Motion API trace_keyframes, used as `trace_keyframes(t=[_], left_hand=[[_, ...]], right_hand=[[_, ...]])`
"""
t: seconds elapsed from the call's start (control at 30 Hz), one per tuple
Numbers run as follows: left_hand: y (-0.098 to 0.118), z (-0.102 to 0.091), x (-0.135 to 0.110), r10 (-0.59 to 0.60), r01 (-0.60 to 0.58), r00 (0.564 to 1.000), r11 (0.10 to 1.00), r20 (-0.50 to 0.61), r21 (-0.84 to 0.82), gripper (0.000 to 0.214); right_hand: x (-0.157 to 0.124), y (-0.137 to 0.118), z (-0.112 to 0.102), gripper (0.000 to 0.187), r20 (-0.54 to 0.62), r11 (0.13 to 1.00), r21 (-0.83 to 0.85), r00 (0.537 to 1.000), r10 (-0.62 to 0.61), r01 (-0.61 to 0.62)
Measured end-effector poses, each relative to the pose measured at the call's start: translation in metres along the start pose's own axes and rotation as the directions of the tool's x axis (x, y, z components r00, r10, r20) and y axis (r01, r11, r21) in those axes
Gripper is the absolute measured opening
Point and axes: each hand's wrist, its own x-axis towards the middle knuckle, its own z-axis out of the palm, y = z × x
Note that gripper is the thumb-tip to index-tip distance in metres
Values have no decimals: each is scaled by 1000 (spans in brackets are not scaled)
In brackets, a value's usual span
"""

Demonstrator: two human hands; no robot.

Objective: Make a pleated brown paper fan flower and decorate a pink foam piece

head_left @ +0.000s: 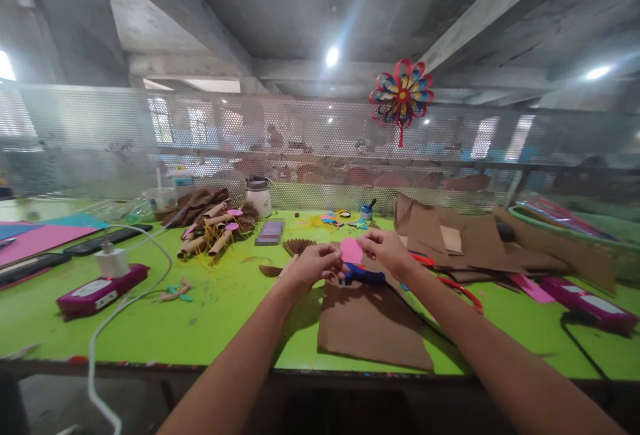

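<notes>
A pink paper circle (351, 250) is upright between my hands, over the table. My right hand (385, 248) pinches its right edge between thumb and fingers. My left hand (315, 266) is closed in a pinch at the circle's lower left; what its fingertips hold is too small to make out. Just below lies a blue glue gun (367, 276) with a black cord, on a sheet of brown cardboard (370, 328). A pleated brown paper fan (299, 246) sits behind my left hand.
Brown paper rolls (220, 242) with yellow strands lie at the left. Red-handled scissors (465, 294) and brown cardboard pieces (465, 242) are at the right. Purple power strips stand at the left (103, 290) and right (590, 305). A white cable (95, 348) hangs over the front edge.
</notes>
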Motion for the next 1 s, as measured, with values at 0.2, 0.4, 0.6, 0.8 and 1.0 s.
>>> trace_keyframes(t=[0.2, 0.4, 0.6, 0.8, 1.0], left_hand=[[0, 3, 2, 21, -16, 997, 997, -74, 70, 23], [-1, 2, 4, 56, -45, 965, 998, -257, 47, 23], [-1, 0, 5, 48, -51, 957, 999, -285, -2, 22], [-2, -4, 8, -82, 26, 970, 972, -231, -234, 13], [-9, -8, 10, -84, 70, 936, 996, -343, -52, 9]], right_hand=[[-3, 4, -1, 30, 19, 1000, -13, 1000, -7, 7], [-10, -1, -3, 27, 172, 995, -82, 983, 65, -51], [-6, 2, -12, 33, 186, 996, -43, 978, 89, -83], [7, 25, -30, 45, -43, 978, 65, 979, 200, -197], [10, 48, -29, 41, -63, 978, -69, 979, 193, -197]])
